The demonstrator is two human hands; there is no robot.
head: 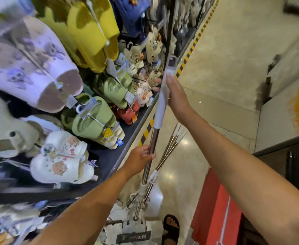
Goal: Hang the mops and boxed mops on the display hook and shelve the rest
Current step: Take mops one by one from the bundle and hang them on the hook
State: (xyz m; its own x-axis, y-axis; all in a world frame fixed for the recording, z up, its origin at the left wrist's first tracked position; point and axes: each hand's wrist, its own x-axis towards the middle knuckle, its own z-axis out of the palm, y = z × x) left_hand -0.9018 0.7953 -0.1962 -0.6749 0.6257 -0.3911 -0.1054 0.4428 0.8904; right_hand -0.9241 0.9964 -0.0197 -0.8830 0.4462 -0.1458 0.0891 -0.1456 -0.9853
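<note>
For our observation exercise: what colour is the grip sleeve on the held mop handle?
The grip sleeve is white, clearest in the head view.

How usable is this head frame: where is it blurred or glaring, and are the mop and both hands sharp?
Head view, centre: the mop, left hand and right hand read fairly sharp. Head view, left edge: the slippers are smeared by blur. Head view, floor: small glare spots on glossy tiles, none over the mop. Head view overall: wide-angle distortion bends the shelf edge.
</note>
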